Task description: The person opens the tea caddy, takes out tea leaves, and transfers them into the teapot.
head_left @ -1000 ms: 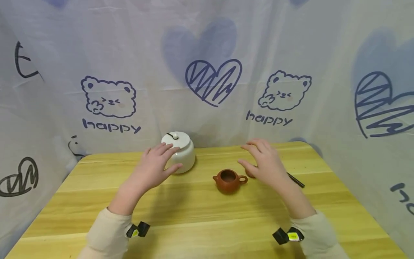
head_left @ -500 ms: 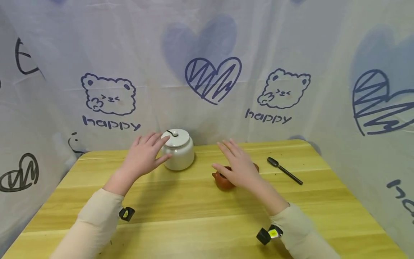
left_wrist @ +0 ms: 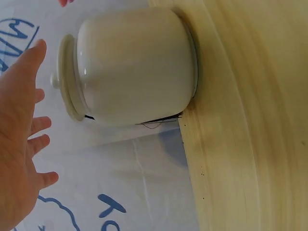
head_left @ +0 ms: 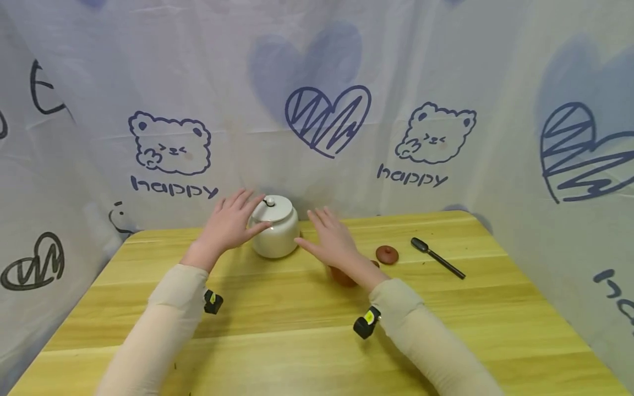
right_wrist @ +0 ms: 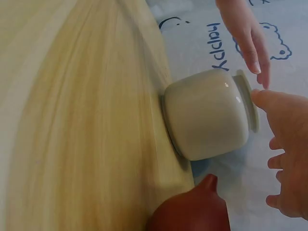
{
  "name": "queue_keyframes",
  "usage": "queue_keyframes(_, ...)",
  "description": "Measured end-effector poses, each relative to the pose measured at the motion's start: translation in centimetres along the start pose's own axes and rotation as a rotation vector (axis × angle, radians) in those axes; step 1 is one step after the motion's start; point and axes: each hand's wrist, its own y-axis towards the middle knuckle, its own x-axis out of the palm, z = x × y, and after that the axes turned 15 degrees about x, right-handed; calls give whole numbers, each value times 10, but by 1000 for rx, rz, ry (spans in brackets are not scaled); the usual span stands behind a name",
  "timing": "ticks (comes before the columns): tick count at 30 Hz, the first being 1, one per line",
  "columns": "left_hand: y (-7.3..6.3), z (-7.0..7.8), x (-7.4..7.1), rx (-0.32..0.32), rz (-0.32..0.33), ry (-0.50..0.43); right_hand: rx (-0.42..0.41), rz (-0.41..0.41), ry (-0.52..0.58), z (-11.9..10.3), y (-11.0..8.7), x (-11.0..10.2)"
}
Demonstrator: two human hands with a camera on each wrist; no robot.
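Note:
A white lidded jar (head_left: 275,236) with a small round knob stands at the back of the wooden table. My left hand (head_left: 233,220) hovers at its left, fingers spread, overlapping the lid's edge in the head view. On the other side my right hand (head_left: 329,239) is raised with straight fingers, a little right of the jar. Neither hand holds anything. Beneath my right wrist sits a reddish-brown clay teapot (head_left: 343,276), mostly hidden by the arm; its spout shows in the right wrist view. The left wrist view shows the jar (left_wrist: 137,67) beyond my left thumb.
A small brown teapot lid (head_left: 387,254) lies right of the teapot. Farther right is a black long-handled scoop (head_left: 438,258). A white cloth (head_left: 307,181) with drawn hearts and bears hangs right behind the table's back edge (head_left: 356,220).
My right hand has moved left, across the teapot and toward the jar, uncovering the scoop and teapot lid. My left hand dipped left, then came back up beside the jar.

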Motion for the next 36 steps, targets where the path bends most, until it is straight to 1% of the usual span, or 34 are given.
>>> queue_keyframes(3,8,-6,5,-2,-9,5,13,-21,-38,-7,15,6)
queue_keyframes(7,15,-12,11,-4,-19,-10,18,-61,-60,-15,30,13)
queue_keyframes(11,23,-14,19,-3,-13,-58,31,-76,-78,-19,40,20)
queue_keyframes(15,29,-17,27,-3,8,-90,39,-78,-80,-21,47,25)
queue_keyframes(18,33,-20,31,-5,33,-113,43,-76,-58,-22,52,28)
queue_keyframes(22,38,-21,35,-1,39,-136,40,-74,8,-21,57,33)
queue_keyframes(25,39,-23,38,-1,40,-156,25,-67,51,-22,59,37)
queue_keyframes(28,39,-26,40,4,50,-166,13,-51,51,-24,60,40)
queue_keyframes(31,40,-29,41,9,43,-142,-1,-44,41,-26,60,42)
queue_keyframes(36,42,-30,41,23,-6,-100,3,-57,22,-28,59,42)
